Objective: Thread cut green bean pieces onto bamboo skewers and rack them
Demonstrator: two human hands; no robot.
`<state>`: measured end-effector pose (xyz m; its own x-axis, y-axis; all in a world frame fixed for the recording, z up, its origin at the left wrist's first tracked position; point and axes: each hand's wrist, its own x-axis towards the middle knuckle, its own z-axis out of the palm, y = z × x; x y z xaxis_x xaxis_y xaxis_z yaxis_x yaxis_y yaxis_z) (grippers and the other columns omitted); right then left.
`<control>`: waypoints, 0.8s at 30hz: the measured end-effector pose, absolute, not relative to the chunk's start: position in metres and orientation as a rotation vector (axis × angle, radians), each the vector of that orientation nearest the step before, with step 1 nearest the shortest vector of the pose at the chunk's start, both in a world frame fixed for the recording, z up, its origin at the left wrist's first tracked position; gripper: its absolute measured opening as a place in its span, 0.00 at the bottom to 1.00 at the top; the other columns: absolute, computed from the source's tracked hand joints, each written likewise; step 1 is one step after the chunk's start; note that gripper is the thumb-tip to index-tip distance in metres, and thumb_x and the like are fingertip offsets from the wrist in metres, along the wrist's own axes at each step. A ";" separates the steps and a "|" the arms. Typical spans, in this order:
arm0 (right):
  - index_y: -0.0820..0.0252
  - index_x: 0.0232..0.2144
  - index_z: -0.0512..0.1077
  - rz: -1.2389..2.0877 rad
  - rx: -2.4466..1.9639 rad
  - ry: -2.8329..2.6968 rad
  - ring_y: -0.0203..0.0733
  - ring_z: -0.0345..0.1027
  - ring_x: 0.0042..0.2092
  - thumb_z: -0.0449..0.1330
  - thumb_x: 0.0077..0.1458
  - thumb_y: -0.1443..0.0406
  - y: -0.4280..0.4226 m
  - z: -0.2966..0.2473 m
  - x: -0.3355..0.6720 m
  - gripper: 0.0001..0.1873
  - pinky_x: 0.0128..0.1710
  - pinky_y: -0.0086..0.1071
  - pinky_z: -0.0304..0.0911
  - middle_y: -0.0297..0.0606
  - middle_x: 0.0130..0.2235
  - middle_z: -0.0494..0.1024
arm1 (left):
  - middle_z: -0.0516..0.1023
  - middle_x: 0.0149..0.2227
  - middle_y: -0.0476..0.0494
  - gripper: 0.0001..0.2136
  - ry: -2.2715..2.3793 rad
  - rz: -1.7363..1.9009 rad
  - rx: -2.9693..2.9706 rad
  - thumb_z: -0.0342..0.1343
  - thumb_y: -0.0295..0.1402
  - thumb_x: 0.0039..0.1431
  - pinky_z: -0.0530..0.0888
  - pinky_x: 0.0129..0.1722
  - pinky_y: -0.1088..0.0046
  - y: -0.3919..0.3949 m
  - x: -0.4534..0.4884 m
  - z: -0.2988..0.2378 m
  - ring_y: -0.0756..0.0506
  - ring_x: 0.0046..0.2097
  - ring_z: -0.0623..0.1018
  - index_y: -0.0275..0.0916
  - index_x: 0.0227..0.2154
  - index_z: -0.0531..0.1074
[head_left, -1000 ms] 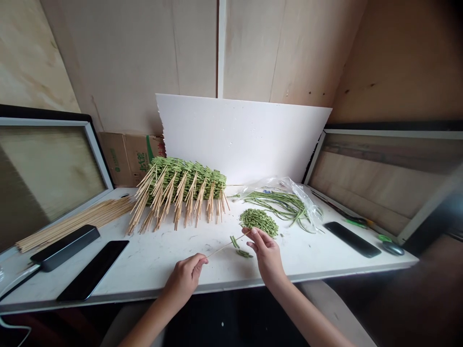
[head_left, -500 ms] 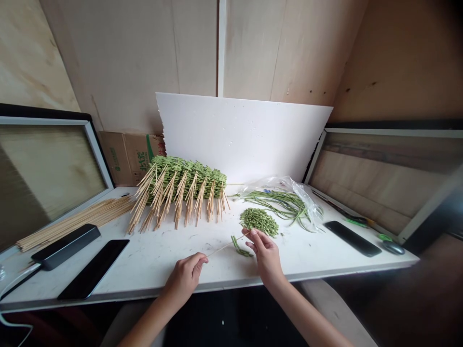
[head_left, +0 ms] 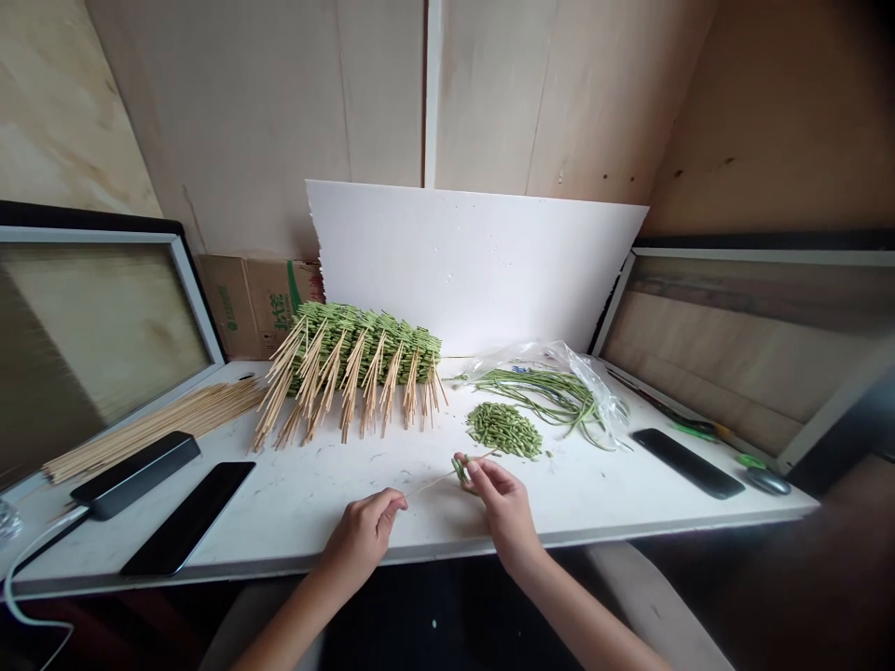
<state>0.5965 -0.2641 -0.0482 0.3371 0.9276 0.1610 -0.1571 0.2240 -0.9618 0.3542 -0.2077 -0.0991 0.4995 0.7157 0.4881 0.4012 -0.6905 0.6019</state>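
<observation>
Pinched in my left hand [head_left: 369, 527] is one end of a thin bamboo skewer [head_left: 434, 483], which slants up to the right. My right hand [head_left: 502, 503] is closed near the skewer's other end, its thumb and fingertips on short green bean pieces [head_left: 459, 468] that sit on the stick. The fingers partly hide these pieces. Just behind my right hand lies a heap of cut green bean pieces [head_left: 504, 429]. To the left, a large stack of skewered green beans [head_left: 364, 349] rests with its bare stick ends pointing toward me.
Long uncut beans [head_left: 538, 387] lie by a clear plastic bag [head_left: 605, 396]. Loose skewers [head_left: 160, 424], a black box with a cable [head_left: 140, 473] and a black phone [head_left: 190, 518] are at left. Another phone [head_left: 689, 463] and a mouse [head_left: 767, 480] are at right. A white board [head_left: 482, 266] stands behind.
My right hand has slid slightly left and down along the skewer, onto the bean pieces that hung apart from its fingers before. My left hand keeps its hold.
</observation>
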 end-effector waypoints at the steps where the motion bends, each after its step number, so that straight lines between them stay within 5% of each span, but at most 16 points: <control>1: 0.56 0.39 0.83 0.904 -1.065 -0.941 0.59 0.71 0.59 0.70 0.54 0.52 -0.264 -0.048 0.596 0.16 0.57 0.48 0.68 0.46 0.50 0.83 | 0.80 0.32 0.46 0.12 0.926 1.035 2.334 0.45 0.34 0.74 0.71 0.32 0.77 -0.208 0.354 -0.099 0.49 0.30 0.78 0.40 0.38 0.73; 4: 0.54 0.41 0.84 0.865 -1.056 -0.997 0.58 0.65 0.64 0.70 0.54 0.52 -0.264 -0.050 0.596 0.16 0.62 0.49 0.63 0.44 0.52 0.83 | 0.80 0.31 0.47 0.12 0.924 1.023 2.339 0.45 0.33 0.74 0.70 0.32 0.77 -0.207 0.354 -0.099 0.49 0.30 0.78 0.40 0.37 0.72; 14: 0.53 0.35 0.84 0.801 -1.081 -1.043 0.59 0.69 0.61 0.71 0.54 0.53 -0.258 -0.062 0.599 0.13 0.61 0.48 0.63 0.44 0.45 0.85 | 0.78 0.30 0.47 0.12 0.932 1.019 2.347 0.45 0.34 0.73 0.69 0.32 0.77 -0.208 0.354 -0.097 0.49 0.29 0.77 0.40 0.37 0.72; 19: 0.51 0.45 0.82 0.827 -1.138 -1.159 0.57 0.72 0.57 0.66 0.59 0.52 -0.257 -0.049 0.615 0.16 0.56 0.48 0.67 0.43 0.53 0.82 | 0.71 0.25 0.51 0.14 0.979 1.016 2.302 0.43 0.37 0.74 0.66 0.29 0.77 -0.209 0.354 -0.095 0.50 0.25 0.71 0.39 0.38 0.72; 24: 0.50 0.44 0.83 0.381 -1.385 -1.671 0.58 0.71 0.52 0.62 0.62 0.55 -0.256 -0.038 0.643 0.13 0.51 0.51 0.67 0.44 0.46 0.83 | 0.64 0.22 0.54 0.15 1.036 1.018 2.262 0.42 0.38 0.75 0.65 0.28 0.77 -0.212 0.355 -0.093 0.50 0.24 0.68 0.39 0.39 0.71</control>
<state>0.6433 -0.2558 -0.0385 0.0369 0.8978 0.4389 0.6192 0.3242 -0.7152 0.3549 -0.2121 -0.0930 0.4456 0.7818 0.4362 0.4501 -0.6168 0.6457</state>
